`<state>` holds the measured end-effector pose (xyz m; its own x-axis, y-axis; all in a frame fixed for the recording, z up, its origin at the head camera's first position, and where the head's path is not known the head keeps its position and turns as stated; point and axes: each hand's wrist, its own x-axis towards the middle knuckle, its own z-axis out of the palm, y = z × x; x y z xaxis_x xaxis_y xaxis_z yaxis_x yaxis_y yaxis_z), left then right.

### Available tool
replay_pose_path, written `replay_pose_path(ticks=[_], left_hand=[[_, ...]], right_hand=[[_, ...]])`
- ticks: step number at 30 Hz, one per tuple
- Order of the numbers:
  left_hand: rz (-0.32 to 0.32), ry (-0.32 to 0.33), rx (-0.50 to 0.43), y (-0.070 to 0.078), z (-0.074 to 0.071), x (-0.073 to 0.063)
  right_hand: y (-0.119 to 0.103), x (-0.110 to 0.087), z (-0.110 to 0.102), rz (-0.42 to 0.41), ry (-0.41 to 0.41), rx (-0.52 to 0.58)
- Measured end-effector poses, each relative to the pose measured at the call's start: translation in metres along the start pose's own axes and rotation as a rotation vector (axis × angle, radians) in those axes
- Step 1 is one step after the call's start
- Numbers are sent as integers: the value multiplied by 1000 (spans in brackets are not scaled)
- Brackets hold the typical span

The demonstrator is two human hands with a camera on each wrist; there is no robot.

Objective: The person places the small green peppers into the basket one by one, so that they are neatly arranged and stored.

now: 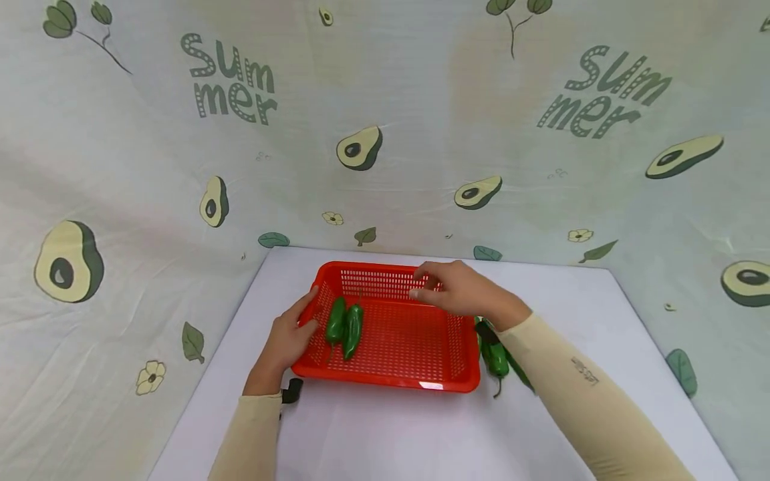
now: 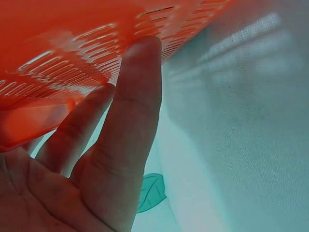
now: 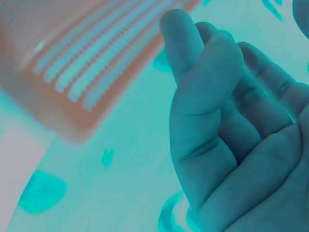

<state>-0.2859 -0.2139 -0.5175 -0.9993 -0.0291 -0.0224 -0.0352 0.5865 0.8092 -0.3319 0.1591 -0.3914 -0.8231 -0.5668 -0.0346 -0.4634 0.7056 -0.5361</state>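
Two peppers (image 1: 353, 332) lie near the red basket's (image 1: 385, 382) left edge, room rightward.

"Summer" (image 1: 231, 80) twice on cloth (image 1: 415, 87) (sleeve lettering (image 1: 585, 371) too small).

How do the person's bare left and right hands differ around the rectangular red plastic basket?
The bare left hand touches the rectangular red plastic basket; the bare right hand appears held apart from it. The left hand's visible fingers are fairly straight, while the right hand's are loosely bent. Both emerge from beige cloth sleeves.
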Motion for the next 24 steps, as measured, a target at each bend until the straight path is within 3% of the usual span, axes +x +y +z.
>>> replay_pose_path(ticks=[5, 8, 15, 24], left_hand=[[7, -3, -12, -3, -1, 2], [14, -9, -15, -3, -1, 2], [-28, -7, -6, -3, -2, -1], [8, -10, -24, 0, 1, 3]], right_hand=[[44, -54, -29, 121, 126, 5], [77, -85, -33, 194, 188, -20], [141, -133, -16, 299, 199, -3], [192, -162, 16, 394, 235, -32]])
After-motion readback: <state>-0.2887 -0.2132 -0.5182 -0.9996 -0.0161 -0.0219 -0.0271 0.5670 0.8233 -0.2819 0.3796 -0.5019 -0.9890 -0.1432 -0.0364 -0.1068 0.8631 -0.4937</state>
